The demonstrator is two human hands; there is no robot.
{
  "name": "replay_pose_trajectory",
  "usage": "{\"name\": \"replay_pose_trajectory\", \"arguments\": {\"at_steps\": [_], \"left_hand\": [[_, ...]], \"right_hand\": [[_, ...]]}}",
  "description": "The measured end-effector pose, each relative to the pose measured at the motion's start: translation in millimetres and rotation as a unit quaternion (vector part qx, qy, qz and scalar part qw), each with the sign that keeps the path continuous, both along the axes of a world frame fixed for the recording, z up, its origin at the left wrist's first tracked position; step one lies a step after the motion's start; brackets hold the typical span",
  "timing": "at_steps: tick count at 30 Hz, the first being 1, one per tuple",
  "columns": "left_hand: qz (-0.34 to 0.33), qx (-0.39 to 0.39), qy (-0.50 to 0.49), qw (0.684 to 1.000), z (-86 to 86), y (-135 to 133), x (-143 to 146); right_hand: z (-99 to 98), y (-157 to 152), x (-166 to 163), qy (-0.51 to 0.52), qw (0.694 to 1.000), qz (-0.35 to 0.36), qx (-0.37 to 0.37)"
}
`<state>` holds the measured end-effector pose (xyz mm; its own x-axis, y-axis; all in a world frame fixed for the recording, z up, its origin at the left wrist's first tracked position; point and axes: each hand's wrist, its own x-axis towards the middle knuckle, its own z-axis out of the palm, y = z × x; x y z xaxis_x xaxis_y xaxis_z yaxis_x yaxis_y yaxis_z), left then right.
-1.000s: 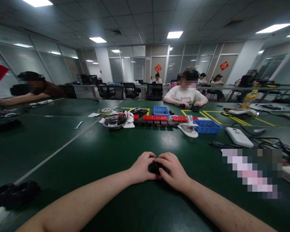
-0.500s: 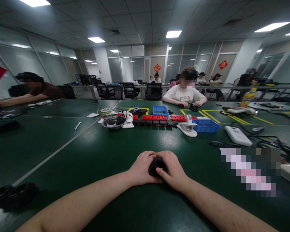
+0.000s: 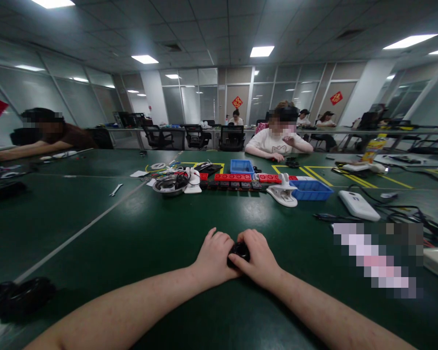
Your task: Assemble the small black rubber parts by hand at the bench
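A small round black part [image 3: 238, 252] sits between my two hands on the green table [image 3: 138, 228], close in front of me. My left hand [image 3: 214, 255] curls around its left side with the fingers closed on it. My right hand [image 3: 260, 257] pinches it from the right, thumb across the front. Most of the part is hidden by my fingers, so I cannot make out what it is.
Further back lie a metal bowl [image 3: 169, 184], a row of red and black blocks [image 3: 237, 181], two blue bins [image 3: 311, 190], a white clamp-like tool [image 3: 282, 193] and a white device [image 3: 357, 205]. Cables trail at right. Black round parts [image 3: 20, 295] sit at lower left. People sit across the table.
My fingers have shifted around the black part, turning it slightly between both hands. The person opposite has raised a hand toward the face.
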<state>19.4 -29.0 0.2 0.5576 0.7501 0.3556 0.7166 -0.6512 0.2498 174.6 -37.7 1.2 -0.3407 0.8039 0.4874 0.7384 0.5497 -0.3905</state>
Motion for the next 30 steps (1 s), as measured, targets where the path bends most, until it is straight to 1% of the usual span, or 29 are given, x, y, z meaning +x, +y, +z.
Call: {"name": "replay_pose_trajectory", "arguments": {"at_steps": [3,5,11,15,18,23,26,28,30], "left_hand": [[-0.021,-0.047,-0.024,0.998,-0.8,5,-2],[-0.037,-0.07,-0.032,0.996,-1.9,8,-3],[-0.06,-0.103,-0.037,0.992,-2.8,14,-7],[-0.074,-0.141,-0.034,0.987,0.4,14,-9],[-0.09,-0.151,-0.032,0.984,1.2,15,-10],[-0.103,-0.154,-0.022,0.982,-0.4,16,-10],[-0.104,-0.143,-0.02,0.984,-0.6,15,-10],[-0.099,-0.139,-0.028,0.985,-0.3,14,-9],[-0.088,-0.14,-0.04,0.985,0.3,13,-9]], "right_hand": [[2.5,-1,1,0.004,1.0,0.005,0.002],[4.8,-3,2,0.01,1.0,0.024,0.007],[10.2,-6,7,0.037,0.994,0.1,0.02],[11.1,-5,11,0.064,0.983,0.167,0.031],[11.5,-3,12,0.084,0.977,0.195,0.029],[12.0,-6,12,0.103,0.972,0.211,0.022],[11.9,-9,11,0.087,0.972,0.212,0.043],[11.3,-10,11,0.075,0.976,0.195,0.061],[9.9,-9,10,0.065,0.983,0.158,0.061]]}}
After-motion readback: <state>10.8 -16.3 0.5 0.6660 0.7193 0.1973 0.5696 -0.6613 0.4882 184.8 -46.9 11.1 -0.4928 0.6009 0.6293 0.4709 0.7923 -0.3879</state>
